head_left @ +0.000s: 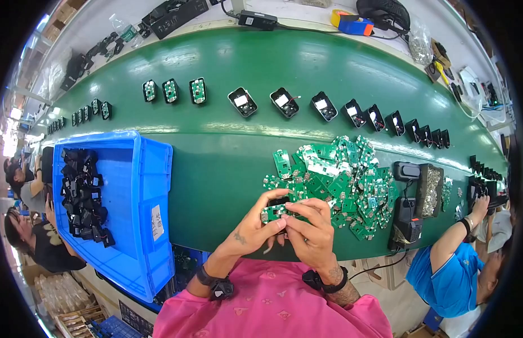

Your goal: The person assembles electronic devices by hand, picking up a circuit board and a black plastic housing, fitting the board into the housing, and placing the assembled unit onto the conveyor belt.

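At the near edge of the green bench, my left hand (253, 225) is closed round a small black housing (280, 201) with a green circuit board (271, 213) at its opening. Fingers of my right hand (312, 228) are bent against the right end of that board, in a pinch. My hands cover much of the housing, so how deep the board sits cannot be told. Just beyond my hands spreads a heap of loose green circuit boards (351, 180). Farther off, a row of open black housings (284, 102) with white parts inside curves to the right.
Left of me a blue bin (123, 186) holds black parts (81, 194). Housings with boards (170, 90) stand at the far left. Right of the heap are a black device (406, 222) and a tray of small metal parts (429, 190). A co-worker in blue (447, 270) sits at right.
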Tool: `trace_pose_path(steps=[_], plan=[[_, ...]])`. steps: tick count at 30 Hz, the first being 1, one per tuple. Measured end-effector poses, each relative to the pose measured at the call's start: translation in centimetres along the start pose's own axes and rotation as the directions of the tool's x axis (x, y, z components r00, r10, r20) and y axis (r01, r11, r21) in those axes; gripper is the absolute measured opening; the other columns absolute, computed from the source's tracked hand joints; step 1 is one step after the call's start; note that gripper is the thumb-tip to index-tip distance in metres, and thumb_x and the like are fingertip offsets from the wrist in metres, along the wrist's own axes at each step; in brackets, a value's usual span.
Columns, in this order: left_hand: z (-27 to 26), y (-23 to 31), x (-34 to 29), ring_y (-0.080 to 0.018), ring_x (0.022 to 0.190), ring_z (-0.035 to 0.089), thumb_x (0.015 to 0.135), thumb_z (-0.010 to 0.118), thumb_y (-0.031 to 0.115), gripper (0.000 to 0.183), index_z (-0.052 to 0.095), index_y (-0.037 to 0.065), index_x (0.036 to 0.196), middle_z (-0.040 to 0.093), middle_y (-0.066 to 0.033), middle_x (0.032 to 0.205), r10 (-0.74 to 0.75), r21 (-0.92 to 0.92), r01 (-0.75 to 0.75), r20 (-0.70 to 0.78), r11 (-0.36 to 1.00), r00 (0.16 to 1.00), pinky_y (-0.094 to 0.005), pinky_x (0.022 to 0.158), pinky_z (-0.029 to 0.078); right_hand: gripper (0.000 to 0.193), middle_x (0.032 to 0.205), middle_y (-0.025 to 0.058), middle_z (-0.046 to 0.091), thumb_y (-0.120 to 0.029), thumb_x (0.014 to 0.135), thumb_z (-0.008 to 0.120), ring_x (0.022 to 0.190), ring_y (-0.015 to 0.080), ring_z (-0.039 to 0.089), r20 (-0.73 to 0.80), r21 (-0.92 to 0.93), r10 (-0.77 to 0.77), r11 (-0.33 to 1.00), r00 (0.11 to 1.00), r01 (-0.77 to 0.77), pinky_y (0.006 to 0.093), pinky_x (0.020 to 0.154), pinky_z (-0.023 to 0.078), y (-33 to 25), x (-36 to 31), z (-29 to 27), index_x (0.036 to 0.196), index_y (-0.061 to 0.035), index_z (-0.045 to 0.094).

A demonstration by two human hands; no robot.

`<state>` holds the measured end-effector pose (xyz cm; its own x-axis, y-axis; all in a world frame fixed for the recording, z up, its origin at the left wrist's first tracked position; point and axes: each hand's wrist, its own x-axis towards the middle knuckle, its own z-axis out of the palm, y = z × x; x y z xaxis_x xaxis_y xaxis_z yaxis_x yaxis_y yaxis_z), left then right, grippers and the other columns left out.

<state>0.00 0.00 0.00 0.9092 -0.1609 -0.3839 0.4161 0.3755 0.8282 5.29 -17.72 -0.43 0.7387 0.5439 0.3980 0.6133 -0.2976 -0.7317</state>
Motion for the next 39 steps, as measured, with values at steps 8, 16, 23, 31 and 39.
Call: trace_pose_path(steps=[8, 16, 23, 31, 39], plan=[[0.7, 0.8, 1.1, -0.0094, 0.071, 0.057, 0.089, 0.052, 0.008, 0.056, 0.038, 0.012, 0.143, 0.058, -0.0048, 0.098, 0.007, 0.001, -0.007, -0.037, 1.000, 0.999, -0.0218, 0.054, 0.041, 0.026, 0.108, 0.0059, 0.066, -0.006, 0.074, 0.077, 0.102, 0.0278, 0.055, -0.110, 0.017, 0.104, 0.995, 0.988, -0.103, 0.0389, 0.088, 0.046, -0.8, 2.1, -0.5, 0.100, -0.0074, 0.075], [1.0, 0.9, 1.3, -0.0179, 0.066, 0.059, 0.083, 0.057, 0.008, 0.061, 0.036, 0.013, 0.141, 0.058, -0.0105, 0.103, 0.090, -0.154, -0.135, -0.269, 0.979, 0.959, -0.0235, 0.051, 0.046, 0.025, 0.091, 0.0125, 0.064, -0.011, 0.087, 0.072, 0.077, 0.0266, 0.064, 0.098, 0.457, 0.500, 0.745, 0.861, -0.485, 0.0352, 0.069, 0.051, -0.4, 2.0, 0.6, 0.108, 0.0007, 0.070], [0.8, 1.2, 0.7, -0.0137, 0.075, 0.058, 0.084, 0.054, 0.011, 0.062, 0.035, 0.015, 0.143, 0.052, -0.0079, 0.110, 0.006, 0.029, 0.001, -0.227, 1.000, 0.974, -0.0228, 0.055, 0.050, 0.019, 0.082, 0.0118, 0.064, -0.009, 0.086, 0.072, 0.070, 0.0248, 0.063, -0.019, 0.205, 0.211, 0.958, 0.977, -0.202, 0.0349, 0.061, 0.050, 0.9, 2.0, -0.2, 0.103, -0.0001, 0.071], [0.8, 1.5, 1.2, -0.0073, 0.068, 0.051, 0.093, 0.047, 0.003, 0.056, 0.029, 0.010, 0.145, 0.053, -0.0046, 0.096, 0.080, 0.103, -0.068, -0.124, 0.992, 0.989, -0.0205, 0.054, 0.041, 0.023, 0.080, 0.0075, 0.066, 0.002, 0.085, 0.070, 0.061, 0.0094, 0.062, 0.138, 0.358, 0.423, 0.822, 0.896, -0.443, 0.0237, 0.051, 0.046, -1.7, 2.6, -1.4, 0.107, -0.0017, 0.073], [0.4, 2.1, 0.9, -0.0095, 0.069, 0.049, 0.093, 0.045, -0.001, 0.056, 0.026, 0.006, 0.145, 0.051, -0.0066, 0.099, 0.066, 0.160, -0.063, -0.014, 0.985, 0.998, -0.0255, 0.058, 0.044, 0.010, 0.080, 0.0069, 0.066, 0.001, 0.089, 0.066, 0.058, 0.0094, 0.061, 0.175, 0.403, 0.252, 0.863, 0.952, -0.303, 0.0236, 0.050, 0.045, -1.8, 4.0, -0.8, 0.098, 0.0022, 0.072]])
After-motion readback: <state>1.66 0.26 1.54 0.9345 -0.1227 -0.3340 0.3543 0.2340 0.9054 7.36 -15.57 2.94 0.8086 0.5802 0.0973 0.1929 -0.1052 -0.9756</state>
